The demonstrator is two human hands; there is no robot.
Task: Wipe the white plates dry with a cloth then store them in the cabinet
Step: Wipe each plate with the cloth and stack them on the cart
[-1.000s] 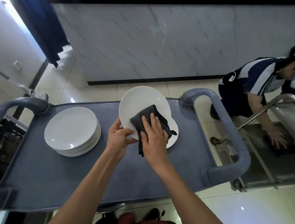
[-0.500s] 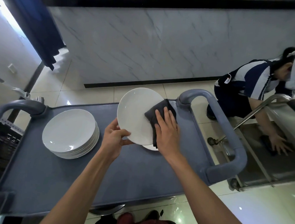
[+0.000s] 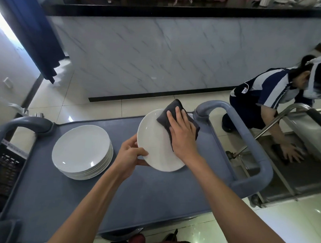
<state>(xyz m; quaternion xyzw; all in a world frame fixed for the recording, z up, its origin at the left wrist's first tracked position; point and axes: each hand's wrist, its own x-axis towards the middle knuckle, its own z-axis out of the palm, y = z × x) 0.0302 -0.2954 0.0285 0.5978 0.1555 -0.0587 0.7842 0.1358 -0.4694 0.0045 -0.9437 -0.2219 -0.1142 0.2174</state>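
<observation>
My left hand [image 3: 130, 153] grips the lower left rim of a white plate [image 3: 155, 145], holding it tilted above the grey cart top [image 3: 152, 198]. My right hand [image 3: 183, 135] presses a dark grey cloth [image 3: 170, 112] flat against the plate's upper right face. The cloth sticks out past the plate's top edge. A stack of several white plates [image 3: 82, 151] rests on the cart to the left of the held plate. Any plate lying under the held one is hidden.
The cart has raised grey handles at its left end [image 3: 14, 126] and right end [image 3: 247, 143]. A crouching person [image 3: 267, 93] reaches into a steel trolley [image 3: 301, 173] at the right. A marble-faced counter [image 3: 168, 57] stands beyond. A dark crate [image 3: 1, 169] sits at far left.
My right hand has slid the cloth from the plate's middle up to its upper right edge. The left hand keeps its hold on the plate's rim.
</observation>
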